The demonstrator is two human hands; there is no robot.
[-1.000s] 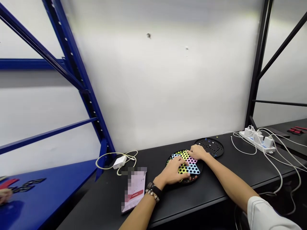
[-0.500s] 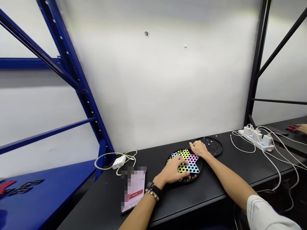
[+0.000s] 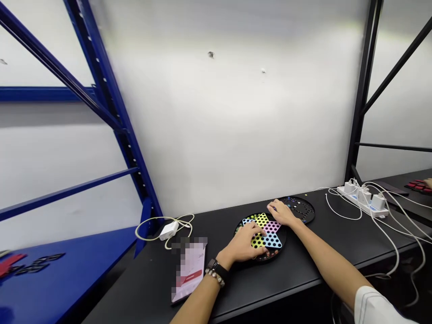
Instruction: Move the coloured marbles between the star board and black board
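A round black Chinese checkers board [image 3: 273, 240] lies on the black bench, its star points in yellow, pink and blue with black holes. My left hand [image 3: 241, 245] rests on its lower left with curled fingers, and a black watch [image 3: 218, 269] and bead bracelet sit on that wrist. My right hand [image 3: 281, 213] lies on the board's upper edge, next to a second round black board [image 3: 302, 209] holding small pieces. Whether either hand holds a small piece is hidden by the fingers.
A phone [image 3: 189, 274] with a pixelated patch lies left of the board, beyond it a white charger with cable [image 3: 168, 231]. A white power strip [image 3: 362, 197] and cables sit at right. A person's hand [image 3: 429, 182] is by red items at far right.
The view has shifted slightly. Both my hands stay on the board with only small shifts. A hand has appeared at far right, and the one at far left has gone.
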